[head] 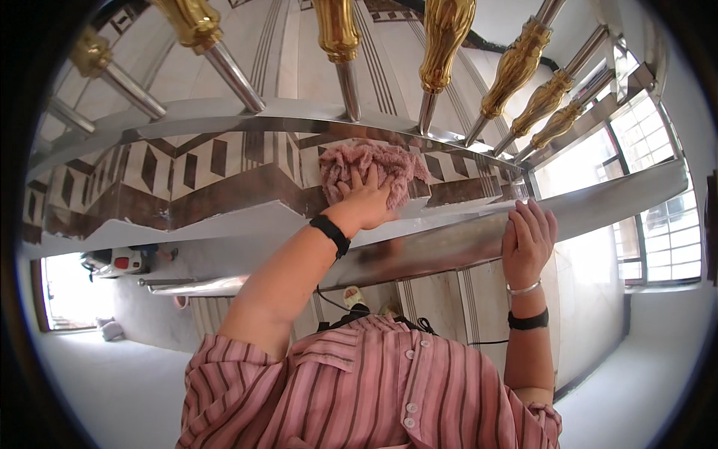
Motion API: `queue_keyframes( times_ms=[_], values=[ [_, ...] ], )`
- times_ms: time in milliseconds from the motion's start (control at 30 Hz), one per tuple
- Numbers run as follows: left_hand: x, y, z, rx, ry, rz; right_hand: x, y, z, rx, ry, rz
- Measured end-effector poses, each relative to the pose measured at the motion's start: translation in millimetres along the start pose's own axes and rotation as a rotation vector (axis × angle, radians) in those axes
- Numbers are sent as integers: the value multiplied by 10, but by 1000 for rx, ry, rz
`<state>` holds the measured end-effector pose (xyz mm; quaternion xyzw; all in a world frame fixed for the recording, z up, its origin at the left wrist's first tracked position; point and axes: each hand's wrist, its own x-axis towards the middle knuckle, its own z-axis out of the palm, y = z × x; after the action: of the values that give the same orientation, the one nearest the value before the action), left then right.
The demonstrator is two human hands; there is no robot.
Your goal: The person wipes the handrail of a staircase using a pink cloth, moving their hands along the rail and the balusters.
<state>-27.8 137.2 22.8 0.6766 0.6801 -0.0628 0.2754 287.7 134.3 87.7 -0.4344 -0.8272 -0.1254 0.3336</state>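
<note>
My left hand [367, 199] presses a crumpled pink cloth [412, 168] with its fingers spread over it. The cloth lies against the stepped edge of a staircase, faced with cream and dark brown patterned tile [207, 163]. To the right, my right hand [527, 241] lies over a broad, shiny metal handrail [606, 196], its fingers close together and reaching past the rail's upper edge. This rail passes between my body and the tiled edge. Part of the tile behind the cloth is hidden.
Steel balusters with gold sleeves [339, 33] rise from a metal base rail [387, 123] just above the cloth. Barred windows [656, 236] are at the right. Far below on the left, a white vehicle [115, 262] stands near an opening. A dark cable [488, 342] runs beside me.
</note>
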Motion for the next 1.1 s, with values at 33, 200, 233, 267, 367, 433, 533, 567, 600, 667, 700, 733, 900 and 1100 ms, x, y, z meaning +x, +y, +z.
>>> queue_keyframes(
  times_ms=[33, 200, 233, 267, 367, 433, 533, 567, 600, 667, 700, 733, 900, 1100],
  values=[
    [76, -2, -9, -4, -18, 1, -11, -29, 52, -65, 52, -3],
    [436, -92, -24, 44, -12, 50, 27, -70, 27, -97, 57, 12],
    [503, -86, -24, 48, 40, 69, 19, -57, 32, -99, 43, 17],
    [578, -78, -31, 31, 37, 61, 3, -45, 38, -102, 41, 9],
    [722, 9, -79, -17, 41, 28, -36, -30, 19, -110, 15, 1],
    [799, 35, -101, -32, 74, 43, -30, -15, 9, -118, 7, -2],
    [906, 45, -166, -82, 9, 67, -29, -16, 17, -109, 16, -3],
    [912, 52, -131, -84, 72, 56, -19, -22, 25, -113, 20, -5],
    [909, 42, -123, -80, 139, 41, -3, -40, 45, -113, 32, -4],
    [882, 62, -72, -66, 171, 45, 14, -48, 49, -115, 45, 1],
    [859, 82, -58, -54, 192, 53, 22, -49, 49, -121, 48, 13],
    [809, 90, -24, -34, 201, 47, 26, -61, 50, -115, 63, 11],
    [416, 7, 214, -28, 179, 152, 11, -80, 65, -147, 75, 34],
    [88, -356, 446, -242, 325, 364, -3, -77, 66, -148, 105, 16]
  ],
)
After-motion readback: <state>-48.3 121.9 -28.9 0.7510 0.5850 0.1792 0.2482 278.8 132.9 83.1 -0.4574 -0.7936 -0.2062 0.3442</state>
